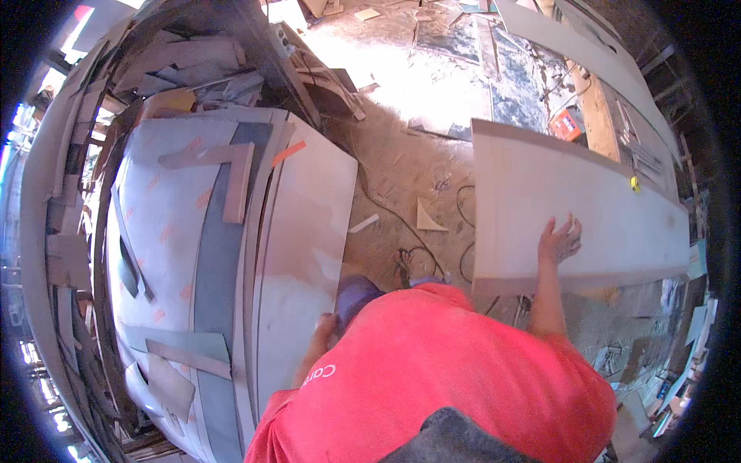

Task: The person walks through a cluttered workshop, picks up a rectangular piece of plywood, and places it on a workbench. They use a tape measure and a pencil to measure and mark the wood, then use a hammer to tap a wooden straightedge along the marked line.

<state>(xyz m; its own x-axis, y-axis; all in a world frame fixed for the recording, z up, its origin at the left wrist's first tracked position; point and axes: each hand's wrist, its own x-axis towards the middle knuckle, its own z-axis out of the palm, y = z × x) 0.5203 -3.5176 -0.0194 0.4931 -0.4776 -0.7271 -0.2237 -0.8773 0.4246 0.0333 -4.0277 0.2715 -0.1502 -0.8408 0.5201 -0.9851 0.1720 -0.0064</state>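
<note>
A person in a red shirt stands between two large sheets of board in a cluttered workshop, one hand on each.

The right hand [559, 241] lies flat with fingers spread on a long pale board [540, 201] that rests on the table [610, 282] to the right, holding nothing. The left hand [323, 330] meets the lower edge of a grey sheet [305, 231] leaning on a stack of panels [193, 231] to the left; whether its fingers close round the edge cannot be told. Both sheets look thin, wide and stiff, probably heavy and likely to flex, with smooth faces; the long edges seem the best hold. Offcuts [429, 217] and cables [463, 202] litter the dusty floor [401, 162].
</note>
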